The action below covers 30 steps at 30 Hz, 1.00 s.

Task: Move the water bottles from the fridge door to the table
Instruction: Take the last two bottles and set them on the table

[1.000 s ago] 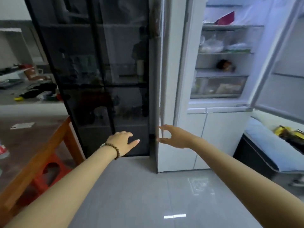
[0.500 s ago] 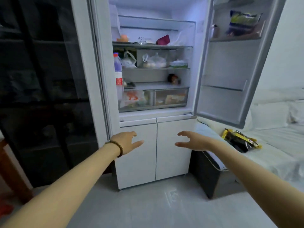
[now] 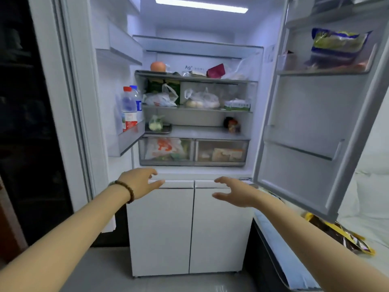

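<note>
Water bottles (image 3: 129, 111) stand upright in left door bin (image 3: 126, 144), just up-left of left hand (image 3: 137, 183).
Left hand nearer; right hand (image 3: 237, 191) well to the right. Both empty, fingers loosely spread.

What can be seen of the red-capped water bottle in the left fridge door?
The red-capped bottle is clear plastic, with a red cap, a bluish upper band and a white-and-red label. It stands upright in the left door's lower bin. A blue-capped bottle stands just behind it. The left hand and right hand are below, touching neither.
</note>
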Motion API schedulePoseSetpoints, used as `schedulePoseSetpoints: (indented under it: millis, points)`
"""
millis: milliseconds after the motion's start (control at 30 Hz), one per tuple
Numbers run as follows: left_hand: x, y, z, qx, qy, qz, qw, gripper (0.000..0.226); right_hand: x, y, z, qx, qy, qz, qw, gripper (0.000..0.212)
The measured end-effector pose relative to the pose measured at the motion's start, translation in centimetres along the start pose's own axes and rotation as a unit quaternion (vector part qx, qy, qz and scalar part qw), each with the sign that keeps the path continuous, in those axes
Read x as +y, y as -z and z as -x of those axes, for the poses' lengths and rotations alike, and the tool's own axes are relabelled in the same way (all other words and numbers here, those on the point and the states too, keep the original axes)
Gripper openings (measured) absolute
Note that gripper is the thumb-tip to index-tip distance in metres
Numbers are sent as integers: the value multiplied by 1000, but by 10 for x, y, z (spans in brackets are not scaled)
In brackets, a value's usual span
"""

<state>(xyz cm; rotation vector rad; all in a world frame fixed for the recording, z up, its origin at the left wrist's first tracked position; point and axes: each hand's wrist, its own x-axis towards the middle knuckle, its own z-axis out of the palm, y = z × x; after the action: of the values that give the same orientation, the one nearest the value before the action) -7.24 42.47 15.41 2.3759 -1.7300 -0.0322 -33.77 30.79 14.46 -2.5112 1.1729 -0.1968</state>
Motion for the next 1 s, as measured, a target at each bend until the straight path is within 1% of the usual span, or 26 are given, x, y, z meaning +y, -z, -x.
schedulePoseSetpoints:
  millis: [100, 167, 233, 333, 500, 600, 700, 867, 933, 1000]
  points:
    - [7, 26, -48, 78, -9, -13, 997, 55, 6, 12, -56, 2, 45, 0, 999, 62]
    - [11, 43, -85, 125, -8, -5, 992, 59, 9, 27, -97, 12, 71, -6, 997, 63]
    - [10, 58, -120, 154, -1, 6, 988, 61, 9, 46, -141, 15, 96, -14, 995, 63]
    - [4, 75, -161, 199, 24, 4, 980, 55, 3, 75, -204, 25, 136, -24, 990, 63]
    - [-20, 82, -210, 259, 92, -20, 961, 55, -18, 94, -303, 27, 206, -109, 972, 64]
    - [-39, 86, -235, 323, 147, -59, 933, 55, -42, 92, -358, 20, 262, -142, 954, 64]
    - [-59, 87, -264, 366, 222, -83, 900, 65, -67, 91, -412, 10, 316, -165, 934, 68]
    - [-80, 86, -306, 395, 297, -12, 869, 76, -105, 95, -489, -26, 412, -240, 879, 73]
    - [-82, 90, -317, 395, 331, 51, 856, 84, -123, 98, -515, -44, 436, -269, 857, 73]
    - [-87, 92, -326, 394, 347, 133, 841, 86, -142, 99, -536, -64, 450, -306, 836, 73]
